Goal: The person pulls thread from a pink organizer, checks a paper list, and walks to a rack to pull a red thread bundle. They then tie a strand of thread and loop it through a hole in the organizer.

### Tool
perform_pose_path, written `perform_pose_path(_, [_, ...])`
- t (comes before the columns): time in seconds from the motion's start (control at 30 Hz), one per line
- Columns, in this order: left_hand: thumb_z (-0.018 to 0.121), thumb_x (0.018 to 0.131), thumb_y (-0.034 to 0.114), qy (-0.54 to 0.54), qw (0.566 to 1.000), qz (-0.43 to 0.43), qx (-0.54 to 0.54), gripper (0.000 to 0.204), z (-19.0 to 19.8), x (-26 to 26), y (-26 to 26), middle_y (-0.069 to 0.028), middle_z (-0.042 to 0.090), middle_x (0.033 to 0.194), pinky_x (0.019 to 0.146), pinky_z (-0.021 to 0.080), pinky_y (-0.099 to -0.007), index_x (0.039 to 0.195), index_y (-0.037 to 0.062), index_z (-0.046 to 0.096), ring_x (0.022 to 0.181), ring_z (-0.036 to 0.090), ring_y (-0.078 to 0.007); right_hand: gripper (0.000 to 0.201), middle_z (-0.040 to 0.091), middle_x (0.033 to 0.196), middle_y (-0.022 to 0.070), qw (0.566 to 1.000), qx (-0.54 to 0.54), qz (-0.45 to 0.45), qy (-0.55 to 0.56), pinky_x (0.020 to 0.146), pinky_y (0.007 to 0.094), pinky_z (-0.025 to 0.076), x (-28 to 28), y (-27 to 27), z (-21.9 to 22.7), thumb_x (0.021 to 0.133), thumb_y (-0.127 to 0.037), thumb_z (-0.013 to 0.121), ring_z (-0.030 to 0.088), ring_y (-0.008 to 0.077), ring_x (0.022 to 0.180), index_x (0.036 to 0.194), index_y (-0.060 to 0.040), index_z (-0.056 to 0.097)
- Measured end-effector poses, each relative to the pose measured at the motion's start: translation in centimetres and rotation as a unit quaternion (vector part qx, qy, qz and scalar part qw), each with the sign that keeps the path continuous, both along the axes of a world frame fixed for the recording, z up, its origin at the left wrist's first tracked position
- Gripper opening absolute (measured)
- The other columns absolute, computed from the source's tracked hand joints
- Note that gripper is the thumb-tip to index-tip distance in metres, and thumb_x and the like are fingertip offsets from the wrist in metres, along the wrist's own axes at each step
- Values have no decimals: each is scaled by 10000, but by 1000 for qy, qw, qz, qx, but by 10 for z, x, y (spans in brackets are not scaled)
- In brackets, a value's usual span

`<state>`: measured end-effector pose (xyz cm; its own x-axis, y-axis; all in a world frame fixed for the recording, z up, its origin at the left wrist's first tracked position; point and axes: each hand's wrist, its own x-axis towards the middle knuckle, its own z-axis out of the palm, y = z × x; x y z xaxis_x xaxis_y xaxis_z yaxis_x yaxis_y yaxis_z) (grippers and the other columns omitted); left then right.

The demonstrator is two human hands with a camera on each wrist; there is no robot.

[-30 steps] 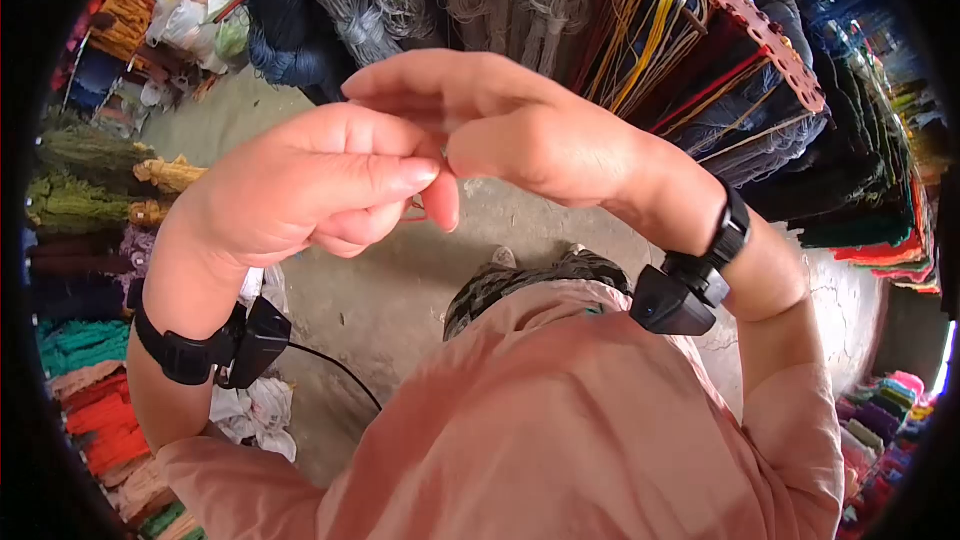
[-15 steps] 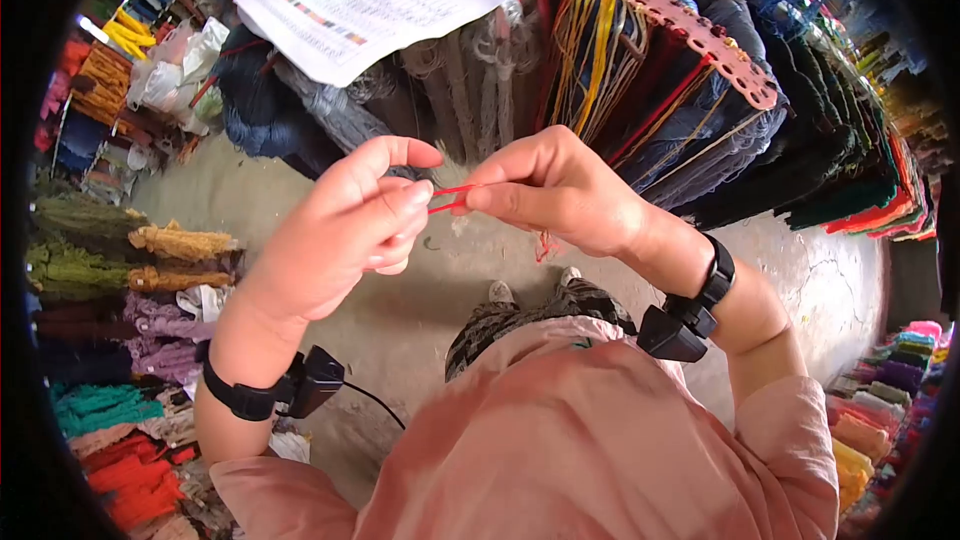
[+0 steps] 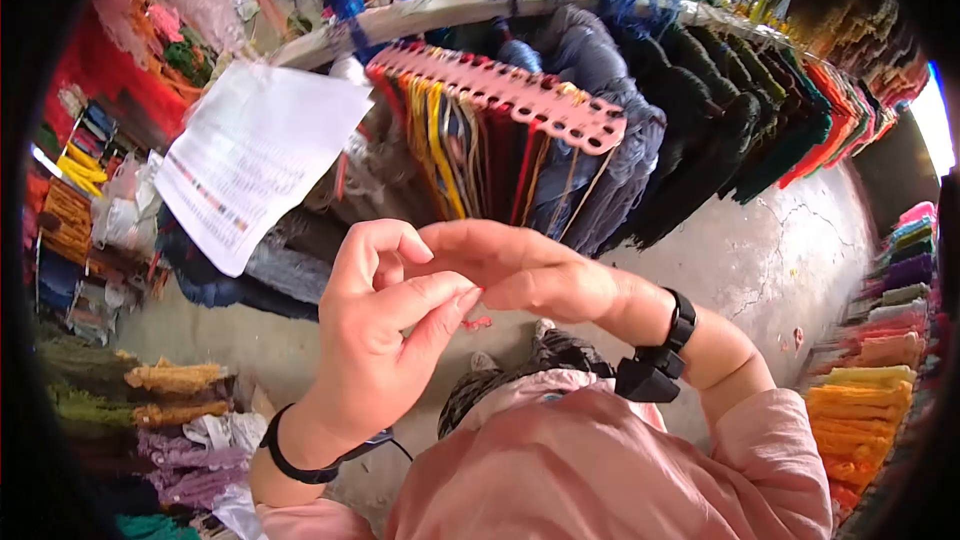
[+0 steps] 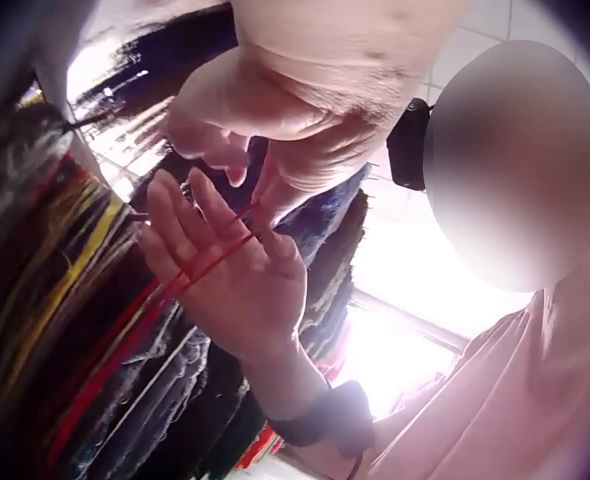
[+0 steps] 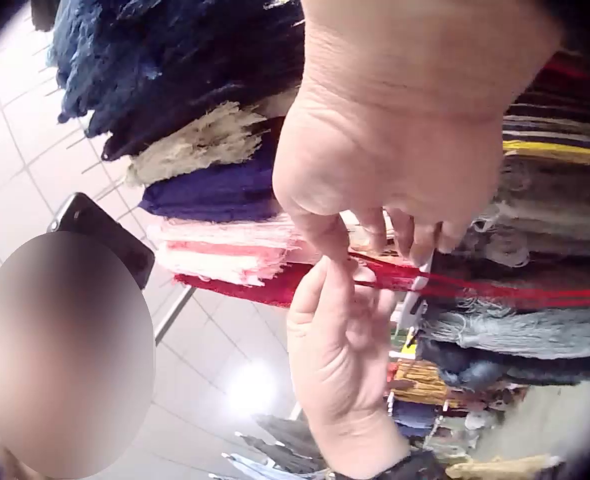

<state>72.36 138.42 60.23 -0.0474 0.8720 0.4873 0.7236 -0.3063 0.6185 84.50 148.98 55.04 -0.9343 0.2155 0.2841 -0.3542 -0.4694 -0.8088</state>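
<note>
My left hand (image 3: 385,320) pinches red yarn (image 4: 223,258) between thumb and forefinger. In the left wrist view, thin red strands run from that pinch across the palm of my right hand (image 4: 240,290). The right hand's fingers are stretched out fairly straight, its thumb close beside the left fingertips. From the right wrist view, the left hand (image 5: 340,350) shows below the right hand (image 5: 395,170), their fingertips meeting. A small tangle of red yarn (image 3: 478,323) hangs below the hands in the head view.
A pink perforated card (image 3: 500,90) carrying yarns of several colours lies over hanging skeins ahead. Left of it lies a printed paper sheet (image 3: 265,155). Dark skeins (image 3: 700,110) hang at the right; orange skeins (image 3: 865,410) are stacked at right front.
The head view has shifted, showing more of the rack. Red strands stretched between both hands are now mostly hidden there. The right hand's fingers have straightened from a pinch; the left still pinches.
</note>
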Motion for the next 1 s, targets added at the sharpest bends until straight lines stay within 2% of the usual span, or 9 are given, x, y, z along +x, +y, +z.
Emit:
perform_pose_path(0.1, [634, 678, 4, -46, 996, 1, 71, 87, -2, 12, 22, -54, 415, 859, 509, 315, -209, 758, 28, 609, 582, 369, -88, 408, 501, 1042, 60, 999, -8, -7, -34, 664, 218, 414, 23, 8, 9, 787, -85, 474, 482, 94, 817, 1168, 1, 357])
perform_pose_path(0.17, [629, 693, 7, -111, 990, 7, 82, 82, -9, 17, 32, -63, 425, 884, 553, 349, -194, 769, -3, 599, 645, 406, -90, 301, 561, 786, 44, 958, 168, -205, -105, 518, 240, 429, 35, 7, 26, 758, -76, 552, 529, 92, 655, 1044, -9, 487])
perform_pose_path(0.23, [625, 700, 6, -215, 972, 4, 98, 88, -20, 32, 43, -68, 431, 898, 578, 369, -188, 777, -21, 593, 681, 423, -89, 245, 558, 690, 54, 833, 418, -352, -91, 456, 257, 422, 45, 15, 33, 716, -54, 600, 541, 116, 568, 953, -14, 551])
perform_pose_path(0.27, [617, 712, 8, -264, 959, -4, 108, 102, -27, 38, 47, -72, 435, 915, 604, 386, -187, 797, -36, 584, 715, 435, -88, 192, 522, 590, 74, 734, 526, -430, -21, 396, 275, 395, 43, 22, 34, 663, -27, 627, 507, 182, 449, 850, -15, 584])
perform_pose_path(0.5, [555, 769, 29, -483, 869, -11, 105, 96, -51, 64, 78, -35, 440, 909, 625, 344, -176, 852, -14, 577, 718, 413, -57, 76, 522, 555, 73, 651, 687, -312, -84, 447, 277, 408, 55, 68, 70, 665, -55, 624, 534, 194, 494, 734, -38, 598])
perform_pose_path(0.63, [499, 819, 105, -622, 783, -9, -4, 140, -75, 67, 99, -33, 534, 841, 580, 361, -161, 903, 14, 565, 673, 450, -45, 69, 529, 541, 69, 733, 590, -234, -245, 452, 231, 386, 39, 102, 88, 695, -46, 569, 479, 84, 467, 682, 22, 574])
perform_pose_path(0.7, [483, 830, 129, -658, 751, 16, -52, 150, -85, 67, 112, -39, 563, 824, 552, 374, -158, 895, 21, 565, 648, 466, -43, 102, 523, 523, 55, 710, 620, -186, -278, 452, 214, 380, 28, 118, 95, 704, -64, 560, 453, 46, 480, 678, 35, 571])
perform_pose_path(0.87, [462, 843, 121, -702, 712, -17, 4, 111, -94, 67, 135, -6, 539, 747, 524, 357, -179, 854, 37, 536, 589, 448, -46, 118, 525, 543, 136, 640, 688, -129, -318, 493, 306, 424, 4, 138, 86, 612, -85, 516, 535, 231, 500, 610, 31, 542])
perform_pose_path(1.0, [483, 829, 103, -741, 666, -70, 43, 79, -98, 60, 143, 4, 526, 705, 504, 354, -187, 819, 41, 531, 563, 444, -45, 107, 476, 520, 95, 630, 726, -112, -254, 454, 260, 370, -3, 149, 77, 642, -77, 528, 452, 139, 458, 646, 29, 533])
